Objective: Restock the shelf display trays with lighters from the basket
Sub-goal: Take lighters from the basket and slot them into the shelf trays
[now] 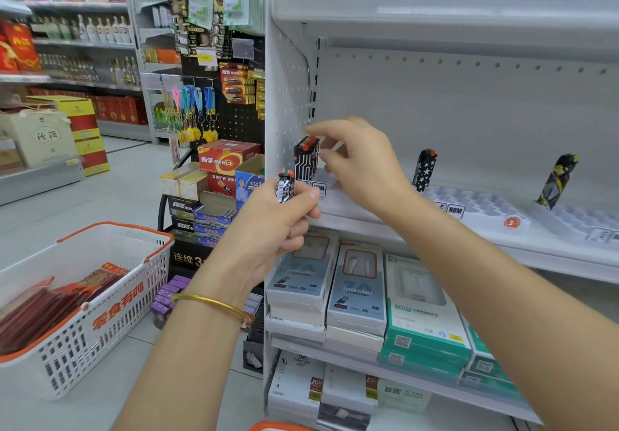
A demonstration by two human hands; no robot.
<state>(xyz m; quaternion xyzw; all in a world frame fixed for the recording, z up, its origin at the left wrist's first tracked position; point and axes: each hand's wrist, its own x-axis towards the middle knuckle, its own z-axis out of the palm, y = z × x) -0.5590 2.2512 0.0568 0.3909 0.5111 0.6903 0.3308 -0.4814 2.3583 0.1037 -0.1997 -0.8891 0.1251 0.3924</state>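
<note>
Just below right hand (360, 162) (grip unclear) at tray lighters (305, 159), one lighter (285, 187) pinched in left hand (276, 226)

Tray label (455, 211) reads NBM; cable box (356, 291) apparently says DATA CABLE.

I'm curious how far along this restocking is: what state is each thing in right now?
Left hand: grips one patterned lighter, upright.
Right hand: at the standing lighters; fingers too blurred to judge.
Left tray: standing lighters at its left end, visible slots otherwise unfilled.
Middle tray: one star lighter, leaning.
Right tray: one yellow-black lighter, leaning.
Basket: holds red packets.
</note>
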